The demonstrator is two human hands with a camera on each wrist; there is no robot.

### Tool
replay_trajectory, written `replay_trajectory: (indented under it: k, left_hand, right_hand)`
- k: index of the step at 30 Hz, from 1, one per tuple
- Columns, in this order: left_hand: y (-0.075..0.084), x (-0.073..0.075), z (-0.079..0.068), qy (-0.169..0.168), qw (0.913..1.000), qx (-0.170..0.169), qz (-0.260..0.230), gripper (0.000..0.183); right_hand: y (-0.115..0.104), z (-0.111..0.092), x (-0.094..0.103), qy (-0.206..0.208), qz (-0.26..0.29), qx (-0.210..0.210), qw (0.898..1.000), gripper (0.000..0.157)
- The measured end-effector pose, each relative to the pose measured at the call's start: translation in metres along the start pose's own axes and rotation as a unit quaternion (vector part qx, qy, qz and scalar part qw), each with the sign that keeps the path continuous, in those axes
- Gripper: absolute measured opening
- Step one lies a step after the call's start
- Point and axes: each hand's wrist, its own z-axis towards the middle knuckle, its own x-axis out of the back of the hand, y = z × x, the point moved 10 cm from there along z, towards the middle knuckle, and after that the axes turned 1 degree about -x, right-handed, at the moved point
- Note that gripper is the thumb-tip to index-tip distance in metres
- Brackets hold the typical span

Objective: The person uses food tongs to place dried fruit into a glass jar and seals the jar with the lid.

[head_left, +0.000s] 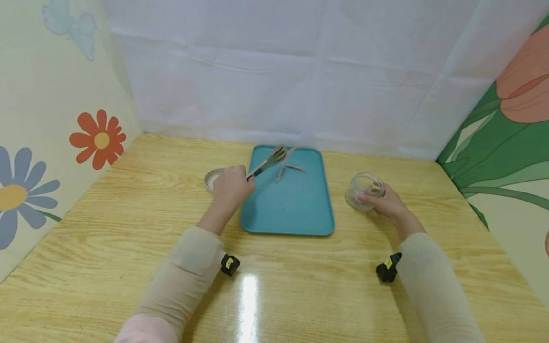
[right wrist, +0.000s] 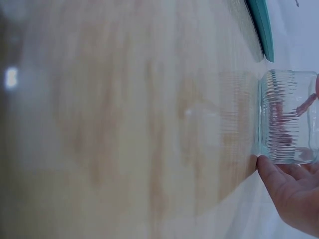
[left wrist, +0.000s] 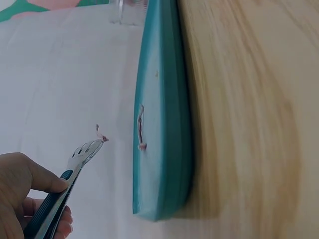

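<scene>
My left hand (head_left: pixel 233 186) grips a pair of metal tongs (head_left: pixel 270 161) with dark handle grips. At their tips, in the left wrist view, is a thin pinkish strip (left wrist: pixel 101 134), held above the blue tray (head_left: pixel 296 209). More such strips (head_left: pixel 295 167) lie on the tray's far half. To the right of the tray, my right hand (head_left: pixel 391 206) holds a clear ribbed glass jar (head_left: pixel 357 191), fingers around its right side. Through the jar's wall in the right wrist view a reddish-brown strip (right wrist: pixel 305 105) shows inside.
A round lid (head_left: pixel 210 178) lies left of the tray, partly hidden by my left hand. The wooden table (head_left: pixel 300 286) meets a white cloth backdrop (head_left: pixel 266 85) behind the tray. Painted flower panels (head_left: pixel 30 143) stand at both sides.
</scene>
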Motion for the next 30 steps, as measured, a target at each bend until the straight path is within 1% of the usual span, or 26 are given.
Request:
replay_trajectory:
  k: [4, 7, 14, 20, 23, 30]
  left_hand:
    - [0.007, -0.002, 0.000, -0.001, 0.9998, 0.009, -0.020, 0.022]
    - [0.015, -0.005, 0.000, 0.000, 0.9996, 0.009, -0.028, 0.023]
    - [0.040, -0.011, 0.002, 0.013, 0.9987, -0.020, -0.046, 0.027]
    - [0.058, -0.018, 0.000, 0.002, 0.9975, -0.024, -0.067, 0.025]
    - [0.069, -0.022, -0.002, -0.001, 0.9968, -0.034, -0.072, 0.025]
    - [0.093, -0.028, -0.006, -0.011, 0.9963, -0.053, -0.066, 0.025]
  right_hand:
    - [0.000, 0.000, 0.000, 0.002, -0.004, 0.001, 1.000, 0.090]
    - [-0.001, 0.000, 0.000, 0.001, -0.002, 0.005, 1.000, 0.089]
    - [-0.001, 0.001, 0.000, 0.003, -0.002, 0.006, 1.000, 0.090]
    - [-0.002, 0.001, -0.001, 0.000, 0.010, 0.007, 1.000, 0.090]
    - [-0.004, 0.001, -0.001, 0.000, 0.010, 0.012, 1.000, 0.087]
    - [-0.005, 0.001, -0.002, 0.003, 0.007, 0.021, 1.000, 0.082]
